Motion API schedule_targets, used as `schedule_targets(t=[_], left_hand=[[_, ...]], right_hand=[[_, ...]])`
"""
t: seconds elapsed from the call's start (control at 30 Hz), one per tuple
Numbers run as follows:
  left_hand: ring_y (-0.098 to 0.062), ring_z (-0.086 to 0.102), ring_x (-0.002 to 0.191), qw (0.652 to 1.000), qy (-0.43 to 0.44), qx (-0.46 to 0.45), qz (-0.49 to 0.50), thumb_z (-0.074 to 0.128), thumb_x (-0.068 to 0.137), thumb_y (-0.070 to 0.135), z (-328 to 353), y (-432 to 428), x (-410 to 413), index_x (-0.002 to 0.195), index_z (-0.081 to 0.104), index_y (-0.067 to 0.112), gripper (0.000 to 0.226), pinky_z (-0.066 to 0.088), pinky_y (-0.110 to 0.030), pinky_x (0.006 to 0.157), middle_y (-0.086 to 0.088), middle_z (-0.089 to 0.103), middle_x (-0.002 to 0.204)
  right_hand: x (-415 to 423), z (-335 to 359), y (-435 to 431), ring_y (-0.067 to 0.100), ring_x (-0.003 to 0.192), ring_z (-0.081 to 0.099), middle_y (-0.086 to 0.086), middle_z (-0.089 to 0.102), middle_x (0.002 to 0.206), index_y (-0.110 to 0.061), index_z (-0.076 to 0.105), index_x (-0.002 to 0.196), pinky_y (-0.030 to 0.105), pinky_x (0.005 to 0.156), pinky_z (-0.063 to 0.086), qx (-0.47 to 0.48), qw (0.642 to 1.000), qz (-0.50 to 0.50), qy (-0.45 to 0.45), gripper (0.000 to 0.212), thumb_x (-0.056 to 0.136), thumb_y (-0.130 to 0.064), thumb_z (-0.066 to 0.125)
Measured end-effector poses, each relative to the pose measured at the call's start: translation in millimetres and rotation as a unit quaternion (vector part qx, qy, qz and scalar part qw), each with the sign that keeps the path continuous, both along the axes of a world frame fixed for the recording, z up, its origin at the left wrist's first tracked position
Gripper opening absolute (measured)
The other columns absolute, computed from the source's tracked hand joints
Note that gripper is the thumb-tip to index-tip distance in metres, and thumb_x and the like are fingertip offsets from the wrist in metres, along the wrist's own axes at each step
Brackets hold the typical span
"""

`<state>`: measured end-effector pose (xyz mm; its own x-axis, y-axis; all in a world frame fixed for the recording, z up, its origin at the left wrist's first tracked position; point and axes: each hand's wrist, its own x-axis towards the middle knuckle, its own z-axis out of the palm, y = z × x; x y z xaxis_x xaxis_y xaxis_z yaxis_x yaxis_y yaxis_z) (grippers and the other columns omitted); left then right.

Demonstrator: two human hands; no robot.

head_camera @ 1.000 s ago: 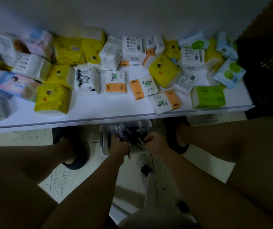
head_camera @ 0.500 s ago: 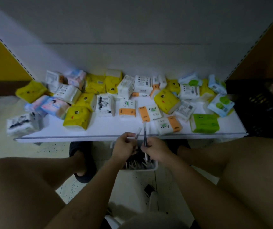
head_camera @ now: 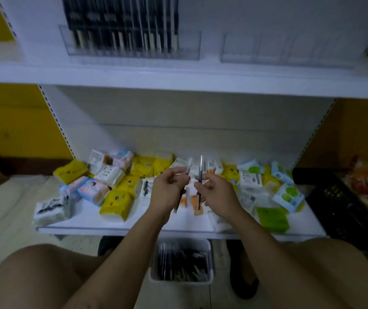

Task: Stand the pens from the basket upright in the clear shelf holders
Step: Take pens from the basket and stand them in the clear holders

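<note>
My left hand (head_camera: 168, 188) pinches a pen (head_camera: 188, 167) that leans to the right, its light cap pointing up. Close beside it, my right hand (head_camera: 217, 191) holds a second pen (head_camera: 201, 169) upright. Both hands hover over the lower shelf. On the floor between my knees stands a white basket (head_camera: 209, 275) holding several dark pens. Up on the higher shelf, the left clear holder (head_camera: 131, 44) is packed with upright pens, and the right clear holder (head_camera: 288, 49) looks empty.
Several tissue packs (head_camera: 116, 198) in yellow, white, blue and green cover the lower shelf (head_camera: 85, 229). A black crate (head_camera: 339, 201) stands at the right. My bare knees frame the basket, and the upper shelf edge (head_camera: 178, 83) juts out above my hands.
Both hands have risen from the basket to above the lower shelf, each carrying a pen. My view has tilted upward, bringing the upper shelf and its clear holders into sight.
</note>
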<state>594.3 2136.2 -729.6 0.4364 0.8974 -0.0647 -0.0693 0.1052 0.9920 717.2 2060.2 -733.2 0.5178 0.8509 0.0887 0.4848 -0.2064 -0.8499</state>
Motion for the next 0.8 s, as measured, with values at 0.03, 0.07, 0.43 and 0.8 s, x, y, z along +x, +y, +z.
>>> schedule_targets(t=[0.03, 0.07, 0.43, 0.8], left_hand=[[-0.017, 0.064, 0.078, 1.000, -0.003, 0.014, 0.010, 0.066, 0.087, 0.003, 11, 3, 0, 0.110, 0.067, 0.007, 0.024, 0.054, -0.039, 0.081, -0.012, 0.069, 0.084], [-0.016, 0.063, 0.078, 1.000, -0.011, 0.025, 0.015, 0.067, 0.086, 0.003, 22, 5, -1, 0.109, 0.067, 0.008, 0.023, 0.053, -0.038, 0.082, -0.012, 0.070, 0.084], [-0.009, 0.063, 0.076, 0.964, -0.065, 0.257, -0.002, 0.072, 0.083, 0.006, 171, 15, -5, 0.117, 0.062, 0.023, 0.039, 0.057, -0.032, 0.072, -0.003, 0.064, 0.089], [-0.016, 0.064, 0.080, 0.891, 0.034, 0.453, -0.010, 0.070, 0.085, 0.007, 291, 55, 6, 0.136, 0.045, 0.036, 0.064, 0.059, -0.031, 0.071, 0.003, 0.056, 0.093]], right_hand=[[1, 14, 1, 0.030, 0.070, 0.065, 0.015, 0.066, 0.072, -0.026, 0.063, 0.080, 0.048, 0.068, 0.055, 0.011, 1.000, -0.003, -0.007, 0.009, 0.090, -0.028, 0.063], [3, 26, 1, 0.030, 0.072, 0.064, 0.015, 0.065, 0.073, -0.021, 0.064, 0.082, 0.048, 0.069, 0.055, 0.022, 1.000, -0.001, -0.017, 0.010, 0.089, -0.028, 0.064], [6, 165, 12, 0.034, 0.072, 0.059, 0.018, 0.054, 0.074, -0.007, 0.062, 0.089, 0.031, 0.060, 0.044, 0.151, 0.985, 0.061, -0.051, 0.017, 0.089, -0.023, 0.068], [28, 286, 42, 0.006, 0.067, 0.066, -0.004, 0.069, 0.075, -0.016, 0.068, 0.089, 0.020, 0.061, 0.051, 0.230, 0.964, 0.057, -0.119, 0.010, 0.092, -0.024, 0.064]])
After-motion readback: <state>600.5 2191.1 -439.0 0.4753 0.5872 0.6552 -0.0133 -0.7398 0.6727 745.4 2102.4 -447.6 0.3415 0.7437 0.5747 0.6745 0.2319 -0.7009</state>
